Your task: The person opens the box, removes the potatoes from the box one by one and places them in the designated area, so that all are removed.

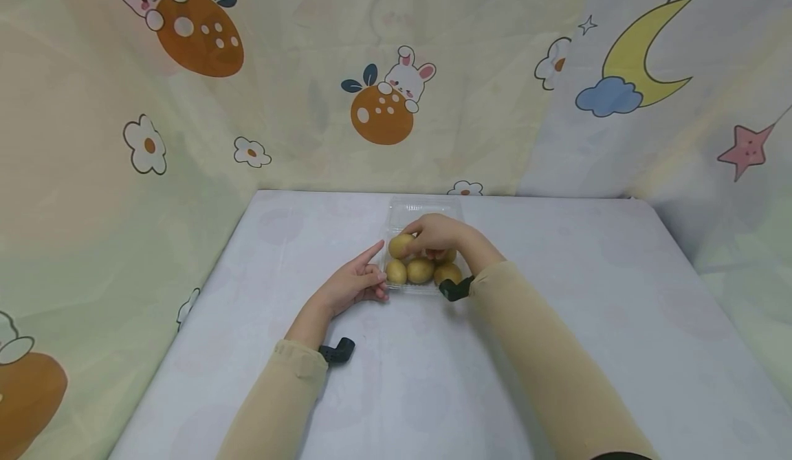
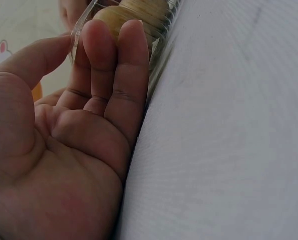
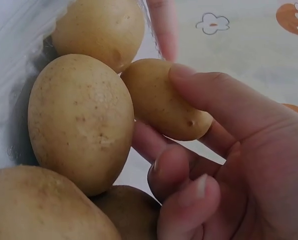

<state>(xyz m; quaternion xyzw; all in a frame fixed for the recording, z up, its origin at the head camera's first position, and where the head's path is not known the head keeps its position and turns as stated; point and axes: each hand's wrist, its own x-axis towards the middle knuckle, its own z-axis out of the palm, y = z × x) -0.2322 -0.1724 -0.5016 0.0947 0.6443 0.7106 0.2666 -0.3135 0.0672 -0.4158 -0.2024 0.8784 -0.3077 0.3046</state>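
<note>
Left grip (image 1: pixel 353 285) released, index straight, fingertips touching clear container's (image 1: pixel 411 290) left side | three front-row potatoes (image 1: pixel 420 271) inside | right grip (image 1: pixel 436 234) grasping far-left potato (image 3: pixel 156 97) between thumb and fingers | open lid (image 1: pixel 425 209) beyond

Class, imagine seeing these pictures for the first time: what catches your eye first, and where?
First, yellow potatoes sit in an open, clear plastic container on the white-covered table, the right hand pinching one. The left hand lies at the container's left edge. Behind, a printed backdrop shows a yellow crescent moon, upper right.
</note>
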